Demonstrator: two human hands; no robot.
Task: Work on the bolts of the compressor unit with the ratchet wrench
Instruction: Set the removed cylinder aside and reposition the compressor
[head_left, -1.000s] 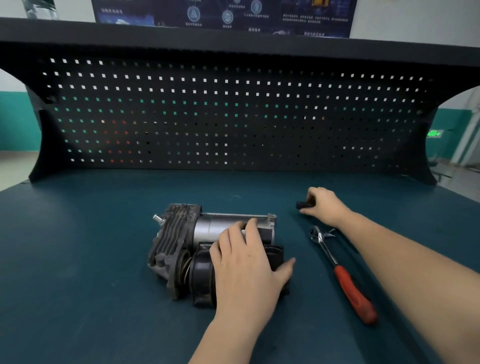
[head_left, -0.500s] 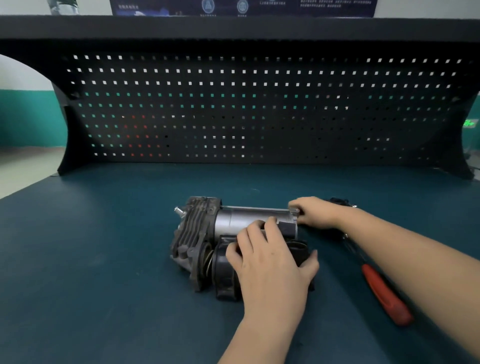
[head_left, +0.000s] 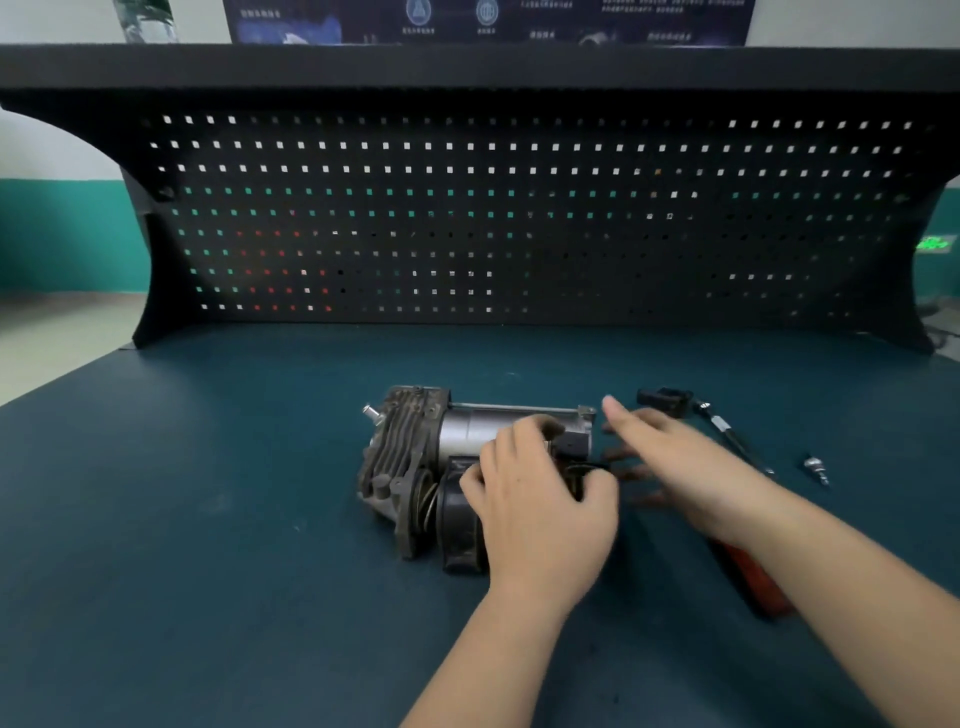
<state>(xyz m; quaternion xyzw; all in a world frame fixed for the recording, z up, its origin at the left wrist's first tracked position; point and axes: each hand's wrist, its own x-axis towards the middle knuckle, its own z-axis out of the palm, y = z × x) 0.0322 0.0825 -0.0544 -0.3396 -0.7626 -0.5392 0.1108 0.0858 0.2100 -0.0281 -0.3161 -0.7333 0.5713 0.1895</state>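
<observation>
1. Since my right hand (head_left: 670, 462) left the compressor unit (head_left: 467, 467), it hovers blurred, fingers spread, empty; my left hand (head_left: 540, 499) still grips the unit.
2. The ratchet wrench (head_left: 748, 566) lies untouched under my right forearm; bolting hasn't started.

dark teal workbench (head_left: 208, 519) — compressor unit (head_left: 415, 467), ratchet wrench (head_left: 748, 571), black part (head_left: 665, 400), small bolt (head_left: 816, 467)

The right hand (head_left: 670, 462) is motion-blurred, its fingers indistinct. Its forearm hides most of the ratchet wrench (head_left: 753, 577). The left hand (head_left: 540, 499) covers the compressor unit's (head_left: 415, 457) near end. The poster (head_left: 488, 21) is cut off above.
</observation>
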